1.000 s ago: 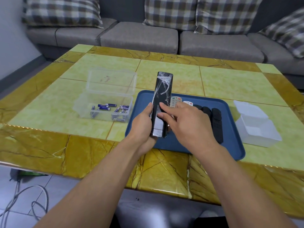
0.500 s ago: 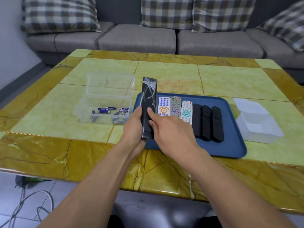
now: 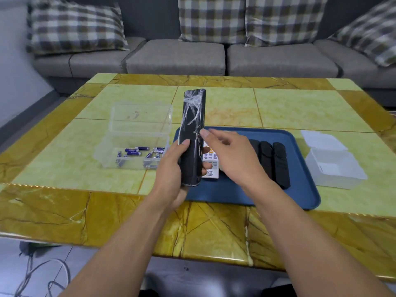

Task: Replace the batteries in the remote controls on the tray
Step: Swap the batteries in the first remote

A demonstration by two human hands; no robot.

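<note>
left hand (image 3: 174,168) grips black remote (image 3: 192,138) upright, plastic-wrapped, over blue tray (image 3: 300,189) left edge | right hand (image 3: 233,155) fingers loose, thumb at remote's side, contact unclear | white remote (image 3: 211,166) mostly hidden; black remotes (image 3: 278,163) on tray | clear box, batteries (image 3: 135,151) | yellow marble table (image 3: 64,211), grey sofa (image 3: 175,56)

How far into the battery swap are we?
Early. Nothing looks finished. The left hand grips a black plastic-wrapped remote upright over the blue tray, the right hand at its wrap. Other remotes lie on the tray; purple batteries sit in the clear box.
</note>
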